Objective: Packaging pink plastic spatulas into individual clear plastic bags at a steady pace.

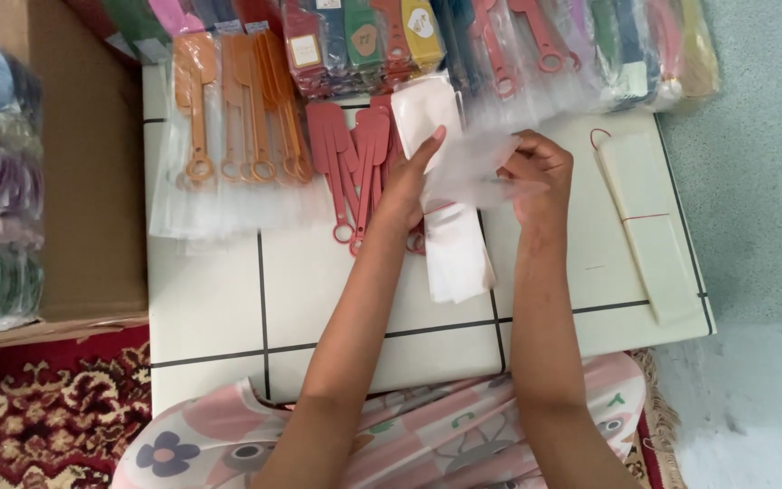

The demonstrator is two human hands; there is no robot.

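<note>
- Fingers of the left hand [412,172] and the right hand [540,172] pinch a clear plastic sleeve [481,167] between them at upper centre of the frame; both hands are closed on its edges and it appears empty.
- Under the hands lies a stack of empty sleeves [454,254] on the white table [319,299].
- Just left, bare red spatulas [355,163] lie loose, seemingly still unbagged.
- Further left, orange spatulas [237,118] already sit in sleeves; more bagged pieces line the top edge.
- At right, a banded sleeve bundle [649,217] lies unopened, so much work likely remains.
</note>
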